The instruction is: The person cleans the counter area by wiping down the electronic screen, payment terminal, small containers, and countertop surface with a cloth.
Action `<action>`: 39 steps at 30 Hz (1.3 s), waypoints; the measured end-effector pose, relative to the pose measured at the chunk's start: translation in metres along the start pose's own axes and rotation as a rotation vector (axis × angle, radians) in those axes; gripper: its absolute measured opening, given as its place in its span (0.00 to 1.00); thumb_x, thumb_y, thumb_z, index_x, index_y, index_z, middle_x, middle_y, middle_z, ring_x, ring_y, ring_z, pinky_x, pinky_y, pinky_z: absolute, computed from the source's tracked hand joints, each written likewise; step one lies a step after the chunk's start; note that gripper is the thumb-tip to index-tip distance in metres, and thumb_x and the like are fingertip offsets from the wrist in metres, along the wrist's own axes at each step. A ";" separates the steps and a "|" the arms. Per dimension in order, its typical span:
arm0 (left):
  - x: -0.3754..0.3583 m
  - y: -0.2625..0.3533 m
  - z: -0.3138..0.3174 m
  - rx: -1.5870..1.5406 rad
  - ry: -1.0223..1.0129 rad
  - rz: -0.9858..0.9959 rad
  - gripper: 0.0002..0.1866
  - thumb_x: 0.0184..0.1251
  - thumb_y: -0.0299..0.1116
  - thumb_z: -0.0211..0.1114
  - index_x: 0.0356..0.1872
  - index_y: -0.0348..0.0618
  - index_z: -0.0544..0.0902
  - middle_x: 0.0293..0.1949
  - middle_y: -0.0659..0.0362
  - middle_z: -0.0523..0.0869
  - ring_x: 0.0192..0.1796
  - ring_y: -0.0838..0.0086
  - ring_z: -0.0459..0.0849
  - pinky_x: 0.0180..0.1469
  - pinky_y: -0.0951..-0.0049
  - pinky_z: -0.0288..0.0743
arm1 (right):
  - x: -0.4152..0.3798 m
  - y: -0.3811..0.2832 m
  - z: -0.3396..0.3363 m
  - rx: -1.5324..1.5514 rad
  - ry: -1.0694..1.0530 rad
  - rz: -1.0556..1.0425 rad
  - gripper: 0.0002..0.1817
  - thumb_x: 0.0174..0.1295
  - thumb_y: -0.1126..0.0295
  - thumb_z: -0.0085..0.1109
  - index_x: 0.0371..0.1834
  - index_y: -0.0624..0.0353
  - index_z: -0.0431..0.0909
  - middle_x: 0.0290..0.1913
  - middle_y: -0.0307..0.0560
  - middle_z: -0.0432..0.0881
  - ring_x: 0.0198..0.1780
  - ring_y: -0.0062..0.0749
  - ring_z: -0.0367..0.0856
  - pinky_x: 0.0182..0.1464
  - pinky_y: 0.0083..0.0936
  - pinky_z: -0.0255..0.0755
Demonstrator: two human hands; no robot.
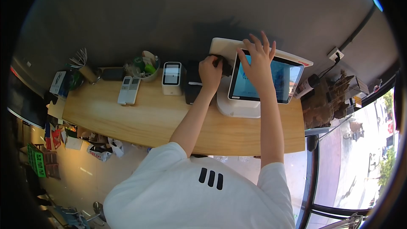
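A white point-of-sale terminal stands on the counter with its dark-framed touchscreen tilted up. My right hand is open at the screen's upper left, fingers spread over the top edge and thumb by the frame. To its left, my left hand is closed around a dark, bunched cloth beside the terminal's rear panel. Below that hand sits a black box-like device, partly hidden by the wrist. A small white device with a screen stands just left of it.
Along the wooden counter are two white remote controls, a bowl of small items, a dark case and a holder with thin sticks. At right are a bottle, driftwood and a wall socket.
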State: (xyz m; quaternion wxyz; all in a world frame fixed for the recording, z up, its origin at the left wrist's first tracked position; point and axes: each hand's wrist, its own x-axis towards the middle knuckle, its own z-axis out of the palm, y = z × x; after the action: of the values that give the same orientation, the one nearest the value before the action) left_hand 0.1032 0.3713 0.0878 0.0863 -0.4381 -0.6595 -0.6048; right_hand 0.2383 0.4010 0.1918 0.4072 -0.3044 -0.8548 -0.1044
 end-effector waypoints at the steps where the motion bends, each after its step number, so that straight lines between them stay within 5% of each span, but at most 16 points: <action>1: 0.002 0.001 0.000 0.001 -0.024 -0.016 0.07 0.55 0.27 0.68 0.30 0.32 0.83 0.27 0.50 0.85 0.29 0.62 0.84 0.35 0.67 0.75 | 0.001 0.001 0.000 -0.016 0.003 0.001 0.18 0.65 0.57 0.55 0.50 0.59 0.79 0.59 0.52 0.74 0.72 0.49 0.54 0.72 0.57 0.33; 7: 0.015 0.029 -0.019 -0.122 0.078 0.000 0.08 0.54 0.28 0.70 0.30 0.31 0.83 0.27 0.49 0.85 0.29 0.62 0.85 0.34 0.70 0.75 | 0.000 -0.001 -0.004 0.017 -0.002 0.010 0.19 0.65 0.56 0.56 0.50 0.58 0.79 0.60 0.53 0.74 0.72 0.49 0.54 0.72 0.58 0.33; 17: -0.004 -0.027 0.007 0.003 -0.054 -0.048 0.06 0.55 0.26 0.65 0.29 0.32 0.83 0.27 0.46 0.84 0.31 0.54 0.84 0.35 0.63 0.75 | -0.002 0.000 -0.001 -0.003 -0.004 0.015 0.20 0.65 0.55 0.56 0.50 0.59 0.78 0.58 0.53 0.75 0.73 0.50 0.54 0.72 0.58 0.33; 22: -0.007 -0.017 0.024 0.018 -0.050 0.091 0.05 0.52 0.25 0.65 0.27 0.33 0.83 0.26 0.46 0.84 0.30 0.53 0.83 0.35 0.60 0.75 | 0.000 -0.001 -0.001 0.013 -0.005 0.014 0.20 0.64 0.55 0.56 0.50 0.59 0.79 0.58 0.53 0.75 0.72 0.49 0.54 0.72 0.57 0.33; 23: -0.012 -0.016 0.030 0.012 -0.111 0.033 0.04 0.54 0.25 0.64 0.29 0.36 0.84 0.30 0.48 0.84 0.34 0.51 0.80 0.44 0.59 0.71 | 0.000 -0.003 -0.001 0.018 -0.009 0.008 0.20 0.64 0.55 0.56 0.50 0.59 0.79 0.58 0.53 0.75 0.72 0.49 0.54 0.72 0.57 0.33; 26: -0.016 -0.027 0.033 0.027 -0.144 0.083 0.04 0.54 0.24 0.64 0.29 0.35 0.84 0.31 0.48 0.85 0.36 0.52 0.81 0.45 0.59 0.72 | 0.001 -0.004 -0.003 0.031 -0.011 0.008 0.20 0.64 0.55 0.56 0.49 0.59 0.79 0.58 0.52 0.75 0.72 0.49 0.55 0.72 0.56 0.33; 34: -0.016 0.003 0.014 -0.144 -0.072 0.098 0.07 0.56 0.27 0.65 0.33 0.35 0.85 0.33 0.48 0.86 0.36 0.56 0.83 0.43 0.63 0.75 | 0.001 -0.003 0.000 0.035 -0.004 0.025 0.19 0.64 0.56 0.57 0.49 0.60 0.79 0.58 0.50 0.75 0.72 0.48 0.55 0.73 0.54 0.33; 39: -0.023 -0.014 0.026 -0.055 -0.236 0.115 0.06 0.51 0.26 0.65 0.29 0.36 0.85 0.28 0.48 0.85 0.32 0.55 0.84 0.39 0.63 0.76 | 0.001 -0.002 0.004 0.029 0.014 0.033 0.19 0.64 0.56 0.57 0.49 0.60 0.79 0.58 0.50 0.75 0.72 0.48 0.55 0.73 0.54 0.33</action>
State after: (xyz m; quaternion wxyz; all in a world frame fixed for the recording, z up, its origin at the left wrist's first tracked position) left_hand 0.1183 0.3846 0.0556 0.0305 -0.5456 -0.6218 -0.5610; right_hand 0.2346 0.4014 0.1901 0.4193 -0.3115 -0.8483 -0.0873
